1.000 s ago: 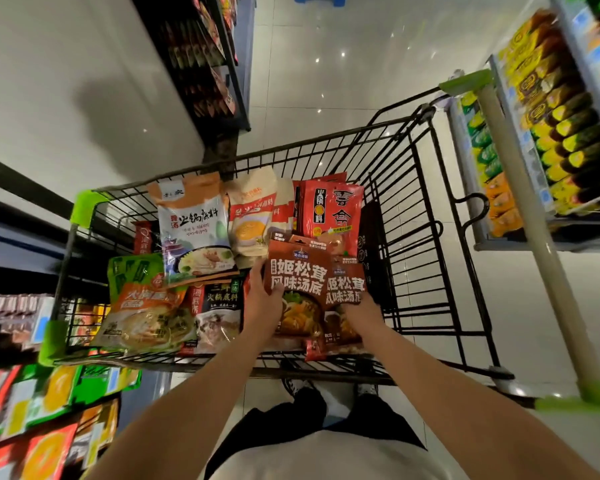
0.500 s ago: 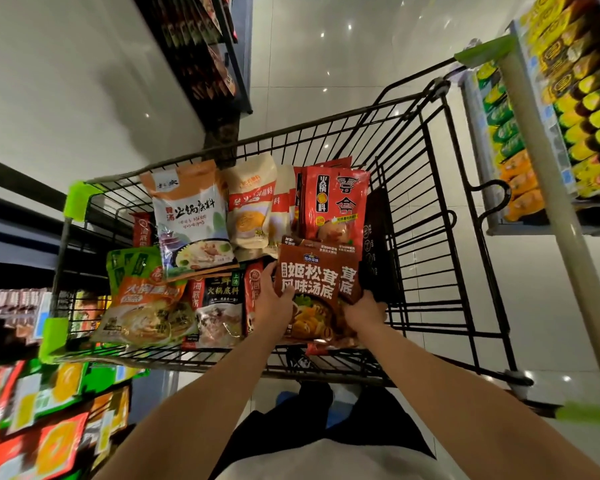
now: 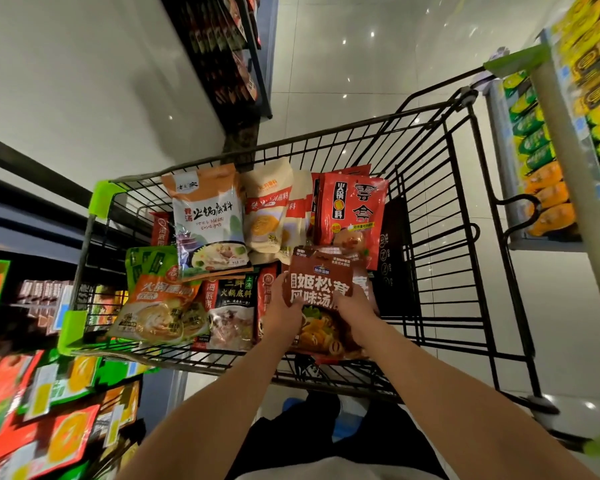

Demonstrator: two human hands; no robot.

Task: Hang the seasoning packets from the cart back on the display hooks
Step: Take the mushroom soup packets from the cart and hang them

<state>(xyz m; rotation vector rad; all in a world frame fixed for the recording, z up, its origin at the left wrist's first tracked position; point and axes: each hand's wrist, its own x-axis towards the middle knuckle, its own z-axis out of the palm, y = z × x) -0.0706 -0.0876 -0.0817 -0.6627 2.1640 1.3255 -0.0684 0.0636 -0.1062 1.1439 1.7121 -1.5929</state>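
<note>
Two hands, the left hand and right hand, grip brown soup-base packets with curled fingers inside the black wire cart, beside a red hotpot packet.

Supermarket aisle: wire cart w/ packets, stocked shelves both sides, tiled floor.

Dim, warm store light; ceiling lamps glint as small spots on the glossy floor. Wide-angle bending warps the edges, and the left shelf packets smear into blur
</note>
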